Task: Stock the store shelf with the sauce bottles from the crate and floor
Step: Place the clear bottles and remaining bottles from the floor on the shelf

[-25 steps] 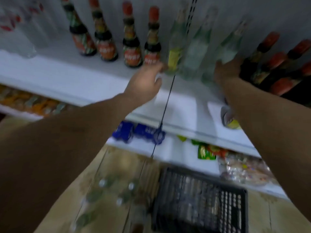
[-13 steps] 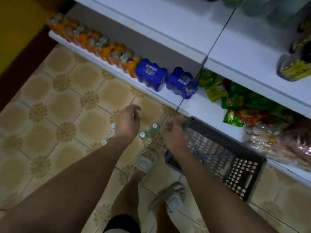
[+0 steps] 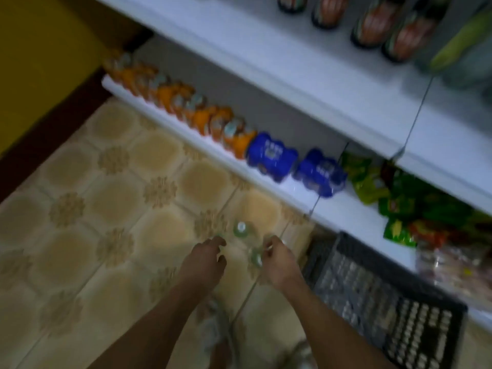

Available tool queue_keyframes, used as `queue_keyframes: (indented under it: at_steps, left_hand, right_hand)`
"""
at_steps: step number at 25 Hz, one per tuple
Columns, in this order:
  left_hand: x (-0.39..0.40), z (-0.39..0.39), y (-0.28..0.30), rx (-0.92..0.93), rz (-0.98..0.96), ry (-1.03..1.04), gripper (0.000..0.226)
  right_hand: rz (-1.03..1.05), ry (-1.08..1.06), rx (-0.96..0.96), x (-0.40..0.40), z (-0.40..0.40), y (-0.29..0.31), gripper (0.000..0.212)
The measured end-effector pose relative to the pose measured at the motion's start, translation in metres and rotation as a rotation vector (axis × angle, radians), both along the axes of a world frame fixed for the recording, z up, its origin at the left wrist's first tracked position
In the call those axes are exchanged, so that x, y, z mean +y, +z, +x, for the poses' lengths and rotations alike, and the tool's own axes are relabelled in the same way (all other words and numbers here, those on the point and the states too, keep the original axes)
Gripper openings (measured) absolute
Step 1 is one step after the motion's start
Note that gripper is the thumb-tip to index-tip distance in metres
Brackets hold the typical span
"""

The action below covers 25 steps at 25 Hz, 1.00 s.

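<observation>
Several clear sauce bottles with pale caps stand on the tiled floor; one cap [image 3: 241,227] shows between my hands. My left hand [image 3: 206,258] hangs over a bottle top with its fingers bent down; blur hides whether it holds anything. My right hand [image 3: 278,259] has its fingers curled round the neck of a clear bottle [image 3: 256,258]. The black plastic crate [image 3: 399,315] lies on the floor just right of my right hand. Dark sauce bottles with red labels [image 3: 372,27] stand on the white shelf [image 3: 292,83] above.
The lowest shelf [image 3: 343,211] carries orange packs [image 3: 186,107], blue packs [image 3: 271,155] and green snack bags [image 3: 399,203]. My feet in pale sandals [image 3: 213,328] stand below my hands. A yellow wall [image 3: 40,62] is at the left.
My hands left the clear bottles on the upper shelf and dropped to the floor bottles by the crate. Since half a second ago, the view tilted up slightly and both hands closed in on bottle tops.
</observation>
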<state>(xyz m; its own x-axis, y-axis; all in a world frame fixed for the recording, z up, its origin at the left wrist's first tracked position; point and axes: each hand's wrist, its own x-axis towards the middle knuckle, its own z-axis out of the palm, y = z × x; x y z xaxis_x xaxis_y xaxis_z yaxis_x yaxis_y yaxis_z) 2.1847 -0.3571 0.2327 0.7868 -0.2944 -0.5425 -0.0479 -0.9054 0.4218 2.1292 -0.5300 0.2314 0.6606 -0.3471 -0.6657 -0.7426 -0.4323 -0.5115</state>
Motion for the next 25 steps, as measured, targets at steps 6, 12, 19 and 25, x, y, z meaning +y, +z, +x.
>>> queue_keyframes:
  at_steps: [6,12,19,25]
  left_hand:
    - [-0.074,0.188,0.149,-0.483,-0.362,-0.066,0.021]
    - [-0.151,0.293,0.209,-0.364,-0.376,-0.058,0.035]
    - [-0.213,0.364,0.185,-0.233,-0.414,0.086,0.066]
    - [-0.272,0.450,0.129,-0.273,-0.611,0.143,0.091]
  right_hand:
    - [-0.159,-0.101,-0.565,-0.053,0.155,0.148,0.013]
    - [-0.060,-0.270,-0.580,-0.149,0.239,0.194,0.028]
    - [-0.011,-0.380,-0.570,-0.191,0.321,0.145,0.072]
    - [-0.191,-0.553,-0.703,-0.214,0.412,0.105,0.088]
